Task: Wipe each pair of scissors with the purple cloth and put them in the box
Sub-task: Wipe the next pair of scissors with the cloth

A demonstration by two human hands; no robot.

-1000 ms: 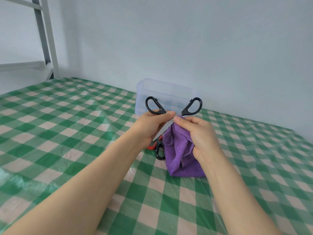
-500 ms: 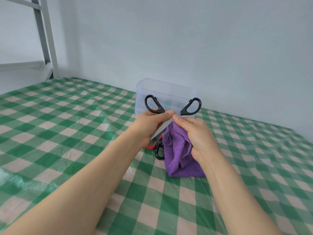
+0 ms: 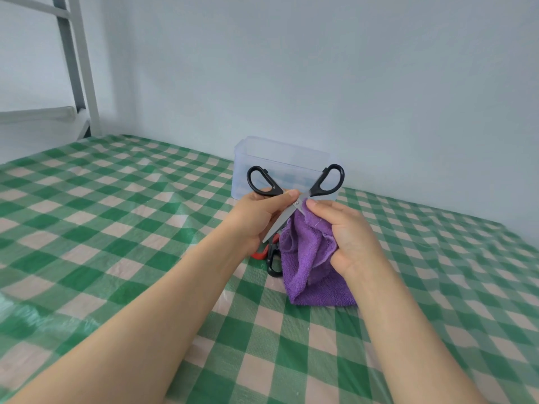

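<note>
Box (image 3: 243,173), clear plastic, just behind scissors (image 3: 297,203) in left hand (image 3: 256,217)

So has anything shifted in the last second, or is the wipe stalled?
Nothing visibly moved. The left hand still holds the open black scissors, and the right hand still pinches the purple cloth on one blade near the pivot. The other scissors and the box are unchanged.

Green checked surface (image 3: 116,228), clear box (image 3: 280,158), lying scissors (image 3: 273,274)
</note>
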